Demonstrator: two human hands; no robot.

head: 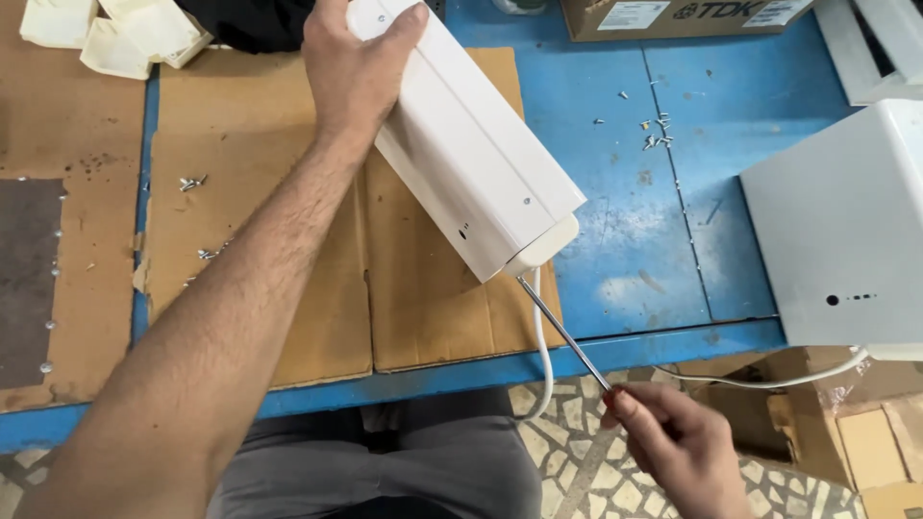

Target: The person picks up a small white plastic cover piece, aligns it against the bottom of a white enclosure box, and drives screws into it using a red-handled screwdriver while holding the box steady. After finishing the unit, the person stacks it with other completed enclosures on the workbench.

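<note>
Nearest, at the bottom right, the right hand (678, 447) is closed around the handle of a screwdriver (562, 333). The fingers are curled tight, so the handle is mostly hidden. The thin metal rod runs up and left from the hand, and its tip goes into the near end of a long white box (481, 154). A white cord (544, 360) hangs down from that same end, over the near edge of the counter (673, 240).

The white box lies tilted on a sheet of cardboard (423, 308) on the blue counter. Its near end points toward the right hand.

Farther away, the left hand (351, 72) rests on the far end of the box, with fingers wrapped over the top, pressing on it.

At the right sits a bigger white case (846, 231). Small screws (657, 130) lie loose on the blue counter, farther right.
</note>
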